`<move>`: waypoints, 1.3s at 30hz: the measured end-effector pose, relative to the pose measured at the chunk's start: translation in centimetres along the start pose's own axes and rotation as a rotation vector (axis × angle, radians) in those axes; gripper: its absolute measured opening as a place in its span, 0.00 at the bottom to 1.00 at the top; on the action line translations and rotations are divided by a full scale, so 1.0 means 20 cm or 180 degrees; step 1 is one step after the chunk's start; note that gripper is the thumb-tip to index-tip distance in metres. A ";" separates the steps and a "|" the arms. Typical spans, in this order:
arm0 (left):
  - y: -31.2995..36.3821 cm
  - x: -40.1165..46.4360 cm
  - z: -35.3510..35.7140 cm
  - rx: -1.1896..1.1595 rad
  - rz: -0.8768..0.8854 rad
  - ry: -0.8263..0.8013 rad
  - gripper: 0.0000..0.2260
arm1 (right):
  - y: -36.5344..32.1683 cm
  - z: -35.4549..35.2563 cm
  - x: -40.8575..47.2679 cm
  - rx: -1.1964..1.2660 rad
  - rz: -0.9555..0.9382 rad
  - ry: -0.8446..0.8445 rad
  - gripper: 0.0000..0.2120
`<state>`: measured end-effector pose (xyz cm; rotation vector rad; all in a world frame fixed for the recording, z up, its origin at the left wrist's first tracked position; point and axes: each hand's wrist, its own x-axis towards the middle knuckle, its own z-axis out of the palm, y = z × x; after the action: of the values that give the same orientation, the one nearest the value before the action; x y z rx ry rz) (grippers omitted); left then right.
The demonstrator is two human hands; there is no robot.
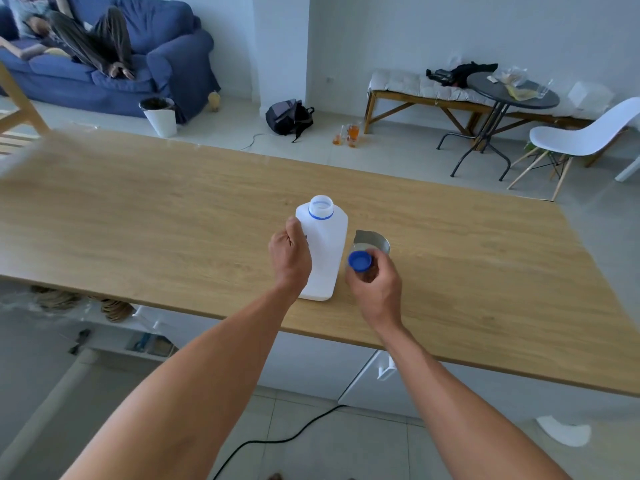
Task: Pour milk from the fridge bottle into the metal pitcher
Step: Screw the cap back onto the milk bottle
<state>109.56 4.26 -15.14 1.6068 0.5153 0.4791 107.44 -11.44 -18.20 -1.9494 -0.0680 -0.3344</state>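
A: Milk bottle (325, 251) is standing upright near the bench's (138, 216) front edge, neck open, only its blue collar ring showing. The left hand (290, 255) is curling round its left flank, gripping it. The right hand (375, 282) is pinching the blue cap (360, 261) between fingertips, hovering over the metal pitcher (373, 244), which is sitting just right of the bottle and partly hidden behind that hand.

B: So is the pour starting or ending?

A: I cannot tell; something pale is lying inside the pitcher, maybe milk, maybe reflection. If pouring is next, I'd be parking the cap on the bench first, then steadying the pitcher while tipping the bottle slowly, mouth close over the rim.

B: Why slowly?

A: That bottle is looking like soft, translucent white plastic, flat-sided with sloping shoulders and a wide neck, so squeezing it could be making milk surge. The pitcher is smooth, shiny steel, round with a pointed spout facing away; it is looking light enough to slide on the matte, wood-grained top.
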 end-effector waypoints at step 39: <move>0.00 0.04 -0.03 0.0123 0.0108 -0.0302 0.21 | -0.91 0.12 0.55 -0.3607 -0.1106 -0.1780 0.17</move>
<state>109.92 5.19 -15.06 1.6690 0.4287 0.4183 114.78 -3.24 0.06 -3.1174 -0.7175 -0.0055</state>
